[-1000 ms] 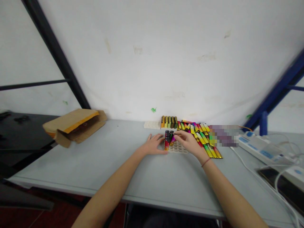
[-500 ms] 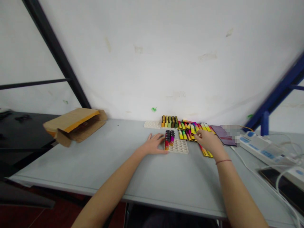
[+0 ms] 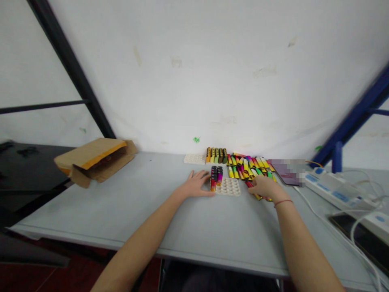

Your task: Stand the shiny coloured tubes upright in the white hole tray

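Observation:
My left hand lies on the table with its fingers apart, curved round the left side of a pale tray with round holes. Its thumb reaches the tray's front left corner. Several slim red and purple tubes with dark tops stand upright in the left part of that tray. Right of it, my right hand is down at the near edge of a pile of bright tubes, fingers pinched together on a red tube. Part of that tube and its neighbours are hidden under the hand.
Behind, a second pale tray adjoins a block of upright yellow, green and brown tubes. A purple flat packet, a white power strip, cables and a dark phone lie right. An opened cardboard box lies left.
My right hand has come down and toward me, from above the pile to the tubes at its near edge. The left hand and the tray keep their places.

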`<state>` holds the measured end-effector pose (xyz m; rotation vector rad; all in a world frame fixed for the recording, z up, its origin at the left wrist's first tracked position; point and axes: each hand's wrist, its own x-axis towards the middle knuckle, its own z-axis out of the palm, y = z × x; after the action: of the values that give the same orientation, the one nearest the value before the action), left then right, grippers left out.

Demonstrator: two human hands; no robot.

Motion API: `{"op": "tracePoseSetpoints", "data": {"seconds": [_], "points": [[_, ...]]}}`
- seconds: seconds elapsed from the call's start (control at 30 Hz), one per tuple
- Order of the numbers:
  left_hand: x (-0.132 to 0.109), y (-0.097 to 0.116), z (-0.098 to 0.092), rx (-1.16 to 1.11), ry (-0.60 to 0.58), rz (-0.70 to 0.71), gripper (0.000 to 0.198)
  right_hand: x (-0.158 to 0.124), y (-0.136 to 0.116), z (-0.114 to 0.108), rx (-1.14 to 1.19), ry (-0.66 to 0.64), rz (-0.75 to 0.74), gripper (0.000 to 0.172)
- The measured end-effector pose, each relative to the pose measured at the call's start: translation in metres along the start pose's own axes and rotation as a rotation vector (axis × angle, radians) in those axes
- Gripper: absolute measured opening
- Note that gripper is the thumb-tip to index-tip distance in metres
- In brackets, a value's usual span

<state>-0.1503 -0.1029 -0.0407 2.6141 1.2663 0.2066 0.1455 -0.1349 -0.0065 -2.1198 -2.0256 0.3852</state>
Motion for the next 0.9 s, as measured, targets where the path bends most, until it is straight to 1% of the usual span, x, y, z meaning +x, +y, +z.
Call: {"op": "tracePoseSetpoints", "data": {"seconds": [0.1,0.17,0.2,0.27,0.33,0.4,0.47,0.57,0.63,0.7,0.77,0.83,0.9], "points": [[0.0,0.0,0.0,0.0,0.002,0.005,0.083,-0.002,-0.005,-0.005,0.066,-0.154,0.008,0.005],[0.0,-0.001,0.0,0.0,0.005,0.009,0.083,-0.002,-0.008,-0.01,0.183,-0.166,-0.029,0.006],[0.0,-0.001,0.0,0.0,0.007,0.01,0.083,-0.001,-0.01,-0.011,0.231,-0.15,-0.052,0.006],[0.001,-0.002,0.001,0.0,0.007,0.012,0.084,0.0,-0.013,-0.012,0.276,-0.07,-0.099,0.006],[0.001,-0.002,0.001,0.001,0.005,0.012,0.084,0.004,-0.017,-0.009,0.283,0.036,-0.164,0.016],[0.001,-0.003,0.002,0.001,0.003,0.01,0.084,0.008,-0.02,-0.003,0.304,0.101,-0.235,0.027],[0.001,-0.003,0.002,0.001,0.001,0.008,0.085,0.011,-0.023,0.003,0.345,0.134,-0.279,0.032],[0.002,-0.003,0.002,-0.002,-0.003,0.008,0.086,0.013,-0.029,0.01,0.443,0.186,-0.314,0.035],[0.001,-0.003,0.002,-0.001,0.0,0.009,0.086,0.013,-0.034,0.014,0.558,0.203,-0.35,0.037],[0.002,-0.002,0.002,0.001,0.004,0.007,0.085,0.013,-0.04,0.018,0.727,0.187,-0.371,0.039],[0.002,-0.002,0.002,0.0,0.003,0.005,0.084,0.015,-0.045,0.023,0.929,0.154,-0.326,0.041],[0.002,-0.002,0.002,-0.002,0.0,0.004,0.083,0.017,-0.049,0.027,1.109,0.115,-0.216,0.047],[0.002,-0.002,0.003,-0.001,-0.001,0.004,0.084,0.018,-0.052,0.029,1.242,0.072,-0.117,0.054]]}}
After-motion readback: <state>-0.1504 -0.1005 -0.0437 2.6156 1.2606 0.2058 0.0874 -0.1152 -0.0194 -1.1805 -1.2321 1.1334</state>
